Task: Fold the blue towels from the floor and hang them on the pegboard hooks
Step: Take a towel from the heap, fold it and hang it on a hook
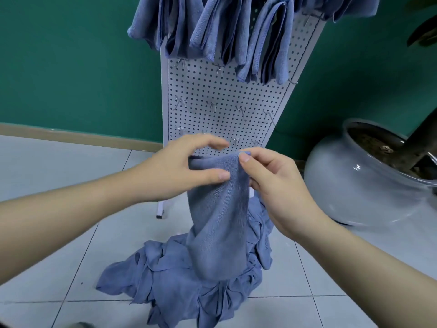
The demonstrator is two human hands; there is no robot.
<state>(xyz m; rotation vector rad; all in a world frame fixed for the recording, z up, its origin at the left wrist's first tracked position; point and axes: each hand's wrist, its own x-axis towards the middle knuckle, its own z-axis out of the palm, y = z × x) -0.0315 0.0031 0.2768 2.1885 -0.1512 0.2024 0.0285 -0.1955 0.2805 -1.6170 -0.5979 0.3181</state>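
Right hand (267,183) first: thumb and index fingers (246,157) are pinched on the top corner of a blue towel (217,221), with the rest of that hand loosely curled behind the cloth. The left hand (179,166) is right beside it on the same top edge, thumb lying across the front of the fabric and the other fingers arched over the top and behind, so the edge sits bunched between them. Both hands have hold of the same towel, close together, nearly touching.

The towel hangs straight down from that grip as a long narrow drape. Its lower end looks to reach the pile of towels (184,287) crumpled on the floor (71,245), though I can't tell if it's actually resting on the heap or just hanging in front of it. The pile sits on pale tiles just in front of the foot of the pegboard (224,95).

The pegboard is a white perforated panel standing against a green wall (71,67). Several bare metal hooks (212,105) stick out of its lower rows, right behind the hands. Up top, a row of folded towels (224,31) already hangs draped on the board.

Off to the right on the floor there's a big round grey plant pot (354,185) with soil and a dark stem in it.
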